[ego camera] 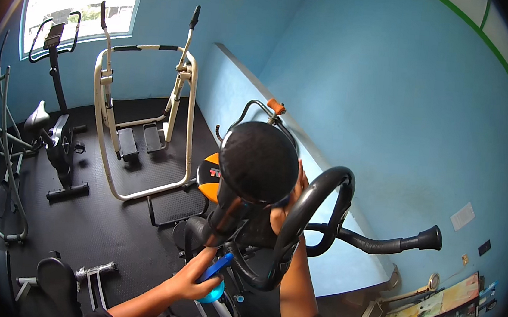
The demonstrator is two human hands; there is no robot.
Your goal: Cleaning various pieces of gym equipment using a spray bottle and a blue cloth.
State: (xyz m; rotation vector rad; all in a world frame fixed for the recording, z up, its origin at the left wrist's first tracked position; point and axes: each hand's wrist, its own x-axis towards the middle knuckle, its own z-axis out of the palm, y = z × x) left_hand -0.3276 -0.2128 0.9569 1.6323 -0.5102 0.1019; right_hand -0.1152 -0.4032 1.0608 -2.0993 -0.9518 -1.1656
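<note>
My left hand (191, 276) is wrapped around a spray bottle (211, 293) with a blue trigger head and a turquoise body. The bottle is beside the black handlebar of an exercise machine (274, 262). Close to the camera, a round black end cap (258, 163) on one handle covers much of the machine's middle. My right hand (282, 213) reaches up behind the curved bar, near that cap. Its fingers are partly hidden, so what it touches or holds cannot be seen. A second handle with a flared end (430, 237) juts out to the right.
An upright exercise bike (54, 141) and a white-framed air walker (192, 121) stand on the black rubber floor (134, 234). An orange and black seat (208, 177) is behind the round cap. A low ledge (260, 84) runs along the blue wall. Bottom left is a black padded bench (55, 281).
</note>
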